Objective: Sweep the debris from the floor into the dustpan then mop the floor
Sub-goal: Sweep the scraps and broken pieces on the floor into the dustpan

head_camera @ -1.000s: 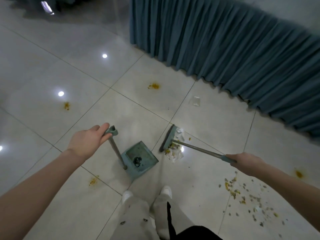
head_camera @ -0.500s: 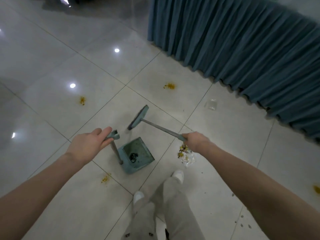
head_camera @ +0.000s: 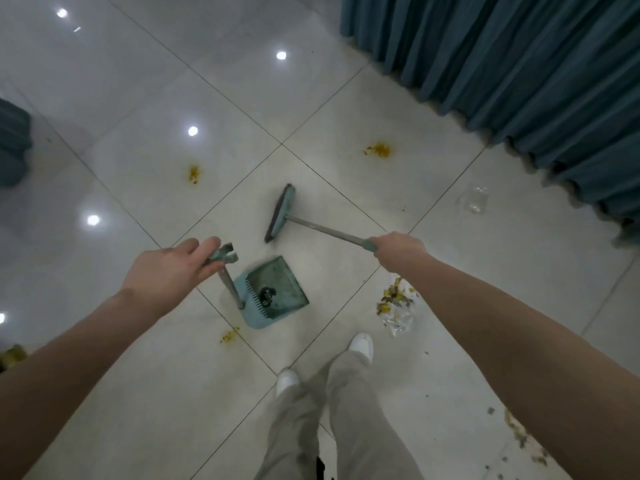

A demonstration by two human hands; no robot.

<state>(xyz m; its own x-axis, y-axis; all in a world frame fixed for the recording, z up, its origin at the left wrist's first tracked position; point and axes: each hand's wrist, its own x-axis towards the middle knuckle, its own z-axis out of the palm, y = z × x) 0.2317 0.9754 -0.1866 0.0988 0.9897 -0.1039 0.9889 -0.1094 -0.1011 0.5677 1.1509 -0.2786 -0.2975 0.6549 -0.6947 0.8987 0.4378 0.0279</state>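
A teal dustpan [head_camera: 277,289] sits on the white tiled floor in front of my feet, with a small dark clump inside it. My left hand [head_camera: 169,271] holds the top of its upright handle [head_camera: 227,275]. My right hand [head_camera: 398,249] grips the metal shaft of a teal broom [head_camera: 281,213], whose head rests on the floor just beyond the dustpan's mouth. A pile of yellowish debris with clear plastic scraps [head_camera: 394,306] lies to the right of the dustpan, under my right forearm. More crumbs [head_camera: 519,434] are scattered at the lower right.
Orange-yellow stains mark the tiles beyond the broom [head_camera: 379,150], on the left [head_camera: 194,174], and near the dustpan's back corner [head_camera: 229,337]. A clear plastic scrap [head_camera: 476,199] lies near the blue curtain [head_camera: 519,64] along the right. A dark blue object [head_camera: 12,143] sits at the left edge.
The broom head has swung left from the debris pile to the floor beyond the dustpan's mouth. My view has shifted left with it. The dustpan has stayed in place under my left hand.
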